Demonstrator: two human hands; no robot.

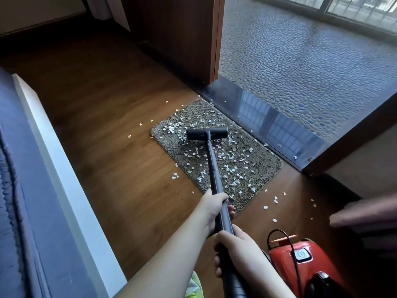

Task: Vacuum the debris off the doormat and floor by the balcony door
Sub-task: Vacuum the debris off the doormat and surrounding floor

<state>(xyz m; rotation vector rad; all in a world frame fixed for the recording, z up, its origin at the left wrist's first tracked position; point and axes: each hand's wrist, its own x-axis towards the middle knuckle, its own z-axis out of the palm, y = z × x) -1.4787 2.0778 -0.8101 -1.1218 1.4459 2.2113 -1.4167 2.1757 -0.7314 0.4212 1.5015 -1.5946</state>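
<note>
Debris (217,155): white flakes thick across the mat, mostly centre to 5 o'clock; loose bits also on the wood floor (120,147) at 9 o'clock of the mat, more at 4–5 o'clock, a few on the door sill (279,125).
Doormat (255,168): grey-brown shag, lying w/ its long side along the sill, at 12 o'clock from me.
Nozzle (206,133): black head down on the mat's far half, flakes all round it; I judge the job barely begun, most of the mat not yet cleaned.
Wand (213,175): dark tube from the head back toward 6 o'clock into my hands.
Left hand (212,208): forward grip, fingers wrapped round the wand.
Right hand (234,244): rear grip just behind, fingers curled round the tube where the hose starts.
Vacuum body (300,261): red canister at 5 o'clock, near my right arm, black cord (279,233) looping off it.
Bed (25,190): blue bedding w/ white frame at 8–9 o'clock.
Risk 1: shag pile could grab the head & drag the mat, flicking flakes onto the floor.
Risk 2: pulling too far may tug the canister or snag the cord.
Risk 3: sill and floor strays are easy to miss, esp. at 4 o'clock.
</note>
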